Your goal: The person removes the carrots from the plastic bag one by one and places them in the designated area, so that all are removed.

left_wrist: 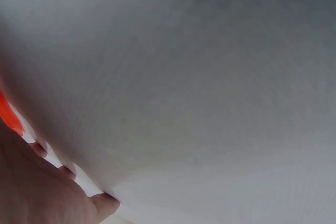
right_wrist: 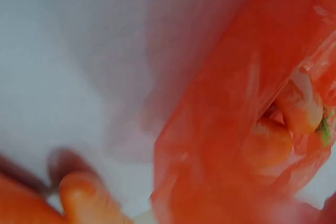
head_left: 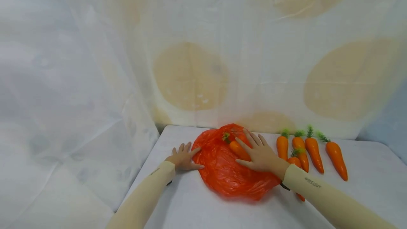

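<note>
A crumpled red plastic bag (head_left: 222,172) lies on the white table. On its upper part is an orange carrot (head_left: 238,150) with a small green top. My right hand (head_left: 262,156) rests over the bag and the carrot, fingers spread and mostly straight; its palm side is hidden in the head view. At the bag's left edge, my left hand (head_left: 182,158) lies with fingers spread, the thumb and index finger reaching the plastic. The right wrist view shows the bag's folds (right_wrist: 210,145) close up, and the left wrist view shows part of the left hand (left_wrist: 42,192).
Several carrots with green tops lie right of the bag, among them a far-right carrot (head_left: 337,160); one is partly behind the right forearm. The white table (head_left: 187,204) ends at the back against a hanging sheet (head_left: 264,63) with tan circles. Another sheet hangs at left.
</note>
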A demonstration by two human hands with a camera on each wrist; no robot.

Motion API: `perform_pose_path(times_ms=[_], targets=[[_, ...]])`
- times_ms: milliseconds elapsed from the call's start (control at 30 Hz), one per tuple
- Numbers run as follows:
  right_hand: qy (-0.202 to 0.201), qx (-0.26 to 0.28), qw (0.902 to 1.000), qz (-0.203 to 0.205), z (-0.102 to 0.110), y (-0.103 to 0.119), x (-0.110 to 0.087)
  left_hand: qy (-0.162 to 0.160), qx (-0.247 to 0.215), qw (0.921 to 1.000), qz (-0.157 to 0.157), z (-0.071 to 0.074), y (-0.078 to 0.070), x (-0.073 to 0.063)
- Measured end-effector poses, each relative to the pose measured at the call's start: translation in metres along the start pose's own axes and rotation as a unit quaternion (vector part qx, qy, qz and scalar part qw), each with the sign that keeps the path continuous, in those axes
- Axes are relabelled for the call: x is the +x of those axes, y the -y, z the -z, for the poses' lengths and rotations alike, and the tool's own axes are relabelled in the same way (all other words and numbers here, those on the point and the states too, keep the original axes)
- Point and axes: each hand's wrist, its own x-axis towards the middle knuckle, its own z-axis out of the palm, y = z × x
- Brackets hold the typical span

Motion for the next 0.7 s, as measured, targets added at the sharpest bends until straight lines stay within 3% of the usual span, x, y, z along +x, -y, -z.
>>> perform_pose_path(times_ms=[267, 567, 700], targets=[[0.077, 0.062, 0.9945, 0.035, -0.008, 0.009, 0.012, 0.0, -0.005, 1.0, 0.003, -0.003, 0.003, 0.0], [0.15, 0.094, 0.9843, -0.003, -0.021, 0.007, 0.024, 0.004, -0.018, 0.9998, 0.0, 0.003, -0.003, -0.002], [0.161, 0.14, 0.9765, -0.029, -0.024, 0.004, 0.03, 0.006, -0.016, 0.9999, 0.002, 0.004, -0.003, -0.001]])
